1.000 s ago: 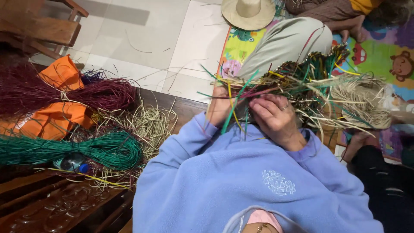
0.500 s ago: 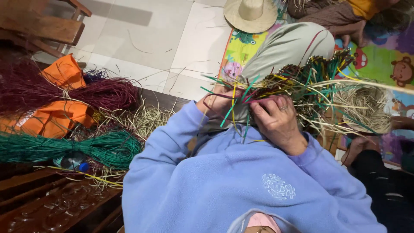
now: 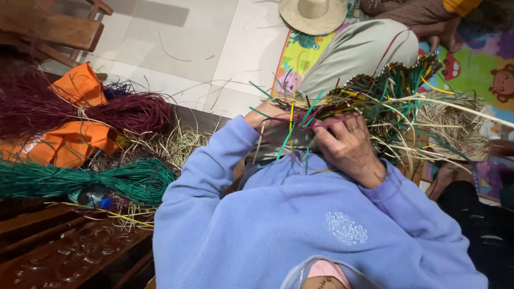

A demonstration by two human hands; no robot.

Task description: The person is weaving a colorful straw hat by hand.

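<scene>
Across the lower half of the view spreads the person's lilac fleece pullover point(image 3: 300, 225), both sleeves reaching up toward twelve o'clock. At nine o'clock lies a long bundle of green dyed straw point(image 3: 80, 179), with a bundle of maroon dyed straw point(image 3: 101, 109) above it at ten o'clock, resting against crumpled orange cloth point(image 3: 75, 142). At two o'clock sits the half-woven piece of multicoloured straw point(image 3: 391, 99), its loose green, yellow and pale strands fanning out toward three o'clock, over a bright printed play mat point(image 3: 476, 69). At twelve o'clock a pale woven straw hat point(image 3: 313, 13) lies on the tiled floor point(image 3: 187, 48). Near the centre, the right hand point(image 3: 348, 144) is curled, fingers pressed together around the strands at the weave's edge. At its nine o'clock, the left hand point(image 3: 267, 115) is mostly hidden by strands; I cannot tell its grip.
</scene>
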